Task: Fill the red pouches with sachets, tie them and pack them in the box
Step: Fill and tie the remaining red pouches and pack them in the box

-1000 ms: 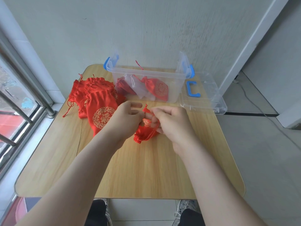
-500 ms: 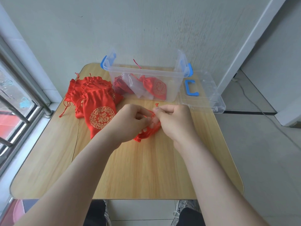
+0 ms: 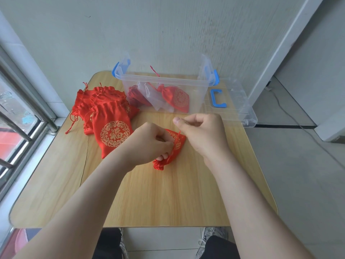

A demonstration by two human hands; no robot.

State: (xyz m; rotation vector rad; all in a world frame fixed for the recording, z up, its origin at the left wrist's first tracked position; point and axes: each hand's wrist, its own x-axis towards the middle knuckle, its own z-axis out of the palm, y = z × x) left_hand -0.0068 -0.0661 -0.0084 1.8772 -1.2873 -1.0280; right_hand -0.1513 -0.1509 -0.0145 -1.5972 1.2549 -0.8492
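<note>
The near half of the worktop point(image 3: 149, 202) is open wood, crossed only by the two forearms, with room between them and outside each. At mid-worktop the centre is blocked. There the left hand point(image 3: 149, 144) grips the small pouch point(image 3: 180, 140) and the right hand point(image 3: 203, 131) pinches its cord point(image 3: 177, 142). A narrow strip of wood runs between the hands and the clear box point(image 3: 164, 81). The box stands at the far edge by the wall, open on top. A tied pouch point(image 3: 177, 98) and clear sachets point(image 3: 153, 96) take up part of its floor. The pile of red pouches point(image 3: 104, 103) fills the far left, just beside the box, leaving a strip along the left edge. The lid point(image 3: 240, 107) covers the far right corner.
</note>
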